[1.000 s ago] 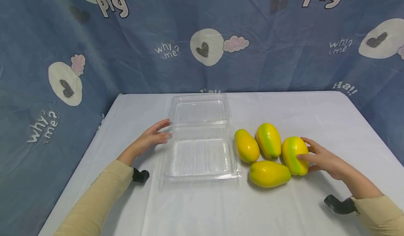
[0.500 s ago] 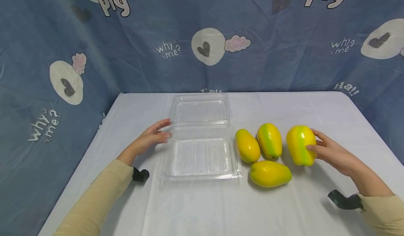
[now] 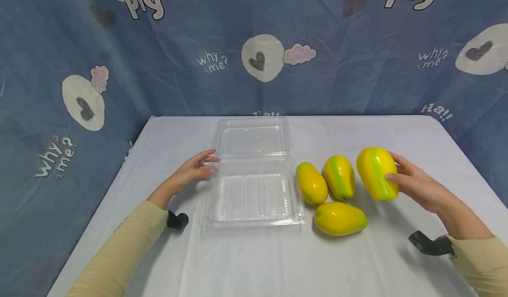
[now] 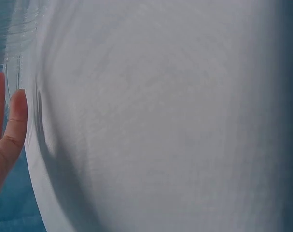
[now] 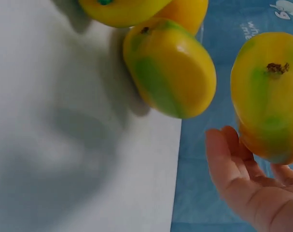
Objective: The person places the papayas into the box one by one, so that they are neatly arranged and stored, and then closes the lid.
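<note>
In the head view my right hand point(image 3: 422, 186) grips a yellow papaya point(image 3: 377, 173) with a green stripe, raised off the table. The right wrist view shows that held papaya point(image 5: 269, 96) against the fingers. Just left of it, three more papayas lie on the cloth: one leaning left point(image 3: 311, 184), one behind point(image 3: 339, 177) and one lying sideways in front point(image 3: 340, 219). A clear plastic clamshell box point(image 3: 254, 195) lies with its lid point(image 3: 252, 138) folded back. My left hand point(image 3: 188, 174), fingers extended, is at the box's left edge; contact is hard to tell.
A white cloth point(image 3: 254, 261) covers the table. Behind and to the left hangs a blue printed curtain point(image 3: 190, 19). Dark wrist-worn mounts point(image 3: 430, 244) stick out from both sleeves.
My right hand has lifted the rightmost papaya off the table, up and away from the others. The left hand has stayed almost still beside the box.
</note>
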Available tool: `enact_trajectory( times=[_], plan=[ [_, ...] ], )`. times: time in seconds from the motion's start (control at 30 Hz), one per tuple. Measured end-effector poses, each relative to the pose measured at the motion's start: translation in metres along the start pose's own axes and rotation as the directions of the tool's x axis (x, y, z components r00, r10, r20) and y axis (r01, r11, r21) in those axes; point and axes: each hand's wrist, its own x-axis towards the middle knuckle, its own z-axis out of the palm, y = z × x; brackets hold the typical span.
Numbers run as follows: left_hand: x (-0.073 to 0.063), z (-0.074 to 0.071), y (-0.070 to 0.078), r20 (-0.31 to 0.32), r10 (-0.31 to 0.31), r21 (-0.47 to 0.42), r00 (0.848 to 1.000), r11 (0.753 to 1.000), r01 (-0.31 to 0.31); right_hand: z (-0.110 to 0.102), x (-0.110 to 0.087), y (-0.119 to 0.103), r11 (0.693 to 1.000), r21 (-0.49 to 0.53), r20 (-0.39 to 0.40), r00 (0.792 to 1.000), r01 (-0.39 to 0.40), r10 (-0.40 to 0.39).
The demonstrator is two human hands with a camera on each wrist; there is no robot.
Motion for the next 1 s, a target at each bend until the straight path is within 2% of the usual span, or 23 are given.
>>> enact_trajectory(
  times=[0.2, 0.5, 0.7, 1.0],
  plan=[
    [0.0, 0.0, -0.001, 0.006, 0.004, 0.004, 1.0, 1.0, -0.004, 0.002, 0.007, -0.013, 1.0, -0.01, 0.01, 1.0, 0.027, -0.027],
    [-0.001, 0.001, 0.0, 0.026, 0.0, -0.027, 1.0, 1.0, 0.0, 0.008, 0.019, -0.043, 0.987, -0.161, -0.008, 1.0, -0.024, 0.023],
    [-0.001, 0.001, 0.001, 0.031, -0.008, -0.029, 0.999, 1.0, 0.009, 0.015, 0.029, -0.057, 0.969, -0.245, 0.011, 1.0, -0.019, 0.022],
    [-0.002, 0.0, 0.002, 0.035, -0.013, -0.015, 0.999, 1.0, 0.013, 0.023, 0.043, -0.075, 0.967, -0.252, 0.068, 0.998, 0.03, -0.013]
  ],
)
